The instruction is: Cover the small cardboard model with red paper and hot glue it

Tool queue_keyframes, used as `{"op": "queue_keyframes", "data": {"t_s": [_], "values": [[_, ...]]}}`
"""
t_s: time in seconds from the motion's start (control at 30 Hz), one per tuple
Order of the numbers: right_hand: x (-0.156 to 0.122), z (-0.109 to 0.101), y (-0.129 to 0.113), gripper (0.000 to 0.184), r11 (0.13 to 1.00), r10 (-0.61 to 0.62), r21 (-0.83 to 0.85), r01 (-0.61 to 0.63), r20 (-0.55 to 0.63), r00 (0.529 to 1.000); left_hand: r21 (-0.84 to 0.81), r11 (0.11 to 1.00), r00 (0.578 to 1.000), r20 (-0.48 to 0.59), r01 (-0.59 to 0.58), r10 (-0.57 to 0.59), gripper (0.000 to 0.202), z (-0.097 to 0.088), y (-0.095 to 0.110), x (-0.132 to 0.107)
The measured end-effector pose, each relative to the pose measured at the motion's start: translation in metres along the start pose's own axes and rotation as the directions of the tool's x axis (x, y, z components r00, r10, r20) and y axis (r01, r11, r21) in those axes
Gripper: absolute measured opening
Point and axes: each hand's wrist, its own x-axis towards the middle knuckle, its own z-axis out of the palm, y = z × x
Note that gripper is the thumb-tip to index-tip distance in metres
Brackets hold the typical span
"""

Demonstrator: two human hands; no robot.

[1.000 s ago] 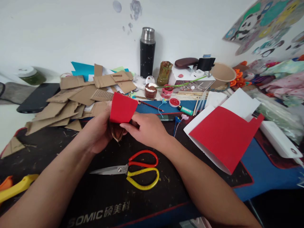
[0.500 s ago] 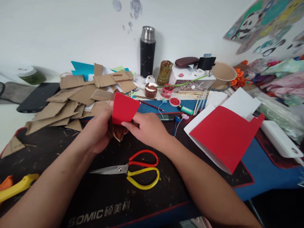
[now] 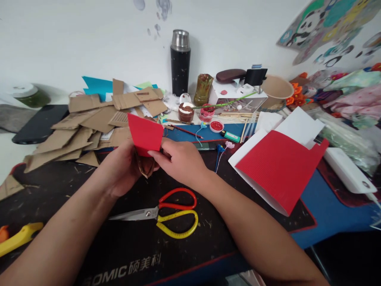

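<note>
Both hands meet above the black desk mat [image 3: 125,246]. My left hand [image 3: 122,167] is closed around a small brown object [image 3: 145,167] that is mostly hidden in the palm. My right hand [image 3: 181,161] pinches the lower edge of a small red corrugated paper piece [image 3: 145,133], which stands up over the brown object and touches it. Red and yellow handled scissors [image 3: 166,214] lie flat on the mat just in front of the hands.
A larger red corrugated sheet [image 3: 279,169] on white paper lies to the right. Cardboard scraps [image 3: 89,123] are piled at the back left. A black flask [image 3: 180,61], small jars and sticks line the wall. A yellow cutter [image 3: 18,238] lies at the left edge.
The red piece has turned and shifted a little to the left in my hands. The camera has drifted slightly, so the desk things sit a bit further left.
</note>
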Motion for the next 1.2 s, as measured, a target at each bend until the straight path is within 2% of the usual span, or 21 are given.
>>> {"op": "queue_keyframes", "data": {"t_s": [0.23,0.43,0.63,0.77,0.87,1.0,1.1,1.2], "values": [[0.0,-0.003,0.001,0.028,0.999,-0.031,0.027,0.031,0.001,1.0,-0.023,0.999,0.997,0.058,0.047,-0.045,0.014,-0.011,-0.002,0.003],[0.002,-0.009,-0.003,0.031,0.997,-0.004,-0.081,0.01,0.073,0.997,-0.002,1.0,1.0,-0.023,-0.017,0.017,0.021,-0.002,-0.003,0.0],[0.0,-0.007,-0.004,0.034,0.992,-0.011,-0.122,0.021,0.084,0.996,-0.013,1.0,0.999,-0.049,-0.012,0.011,0.02,0.001,-0.001,0.0],[0.0,-0.005,-0.002,0.032,0.999,-0.005,-0.048,0.008,0.044,0.999,-0.009,1.0,1.0,-0.015,-0.012,0.012,0.021,-0.001,-0.002,0.001],[0.001,-0.006,0.001,0.029,0.999,-0.001,0.042,0.0,0.041,0.999,0.024,1.0,0.999,-0.042,-0.015,0.016,0.017,-0.001,-0.003,0.002],[0.002,-0.009,0.005,0.022,0.991,-0.001,0.133,-0.007,0.06,0.998,0.024,0.999,0.998,-0.052,-0.036,0.038,0.028,-0.008,-0.005,0.004],[0.003,-0.01,0.006,0.018,0.995,0.003,0.097,-0.01,0.073,0.997,0.042,0.999,0.998,-0.055,-0.002,0.004,0.038,-0.014,-0.004,0.006],[0.004,-0.008,0.006,0.019,1.0,0.008,0.024,-0.01,0.066,0.998,0.067,0.997,0.998,-0.067,0.024,-0.02,0.036,-0.013,-0.002,0.007]]}}
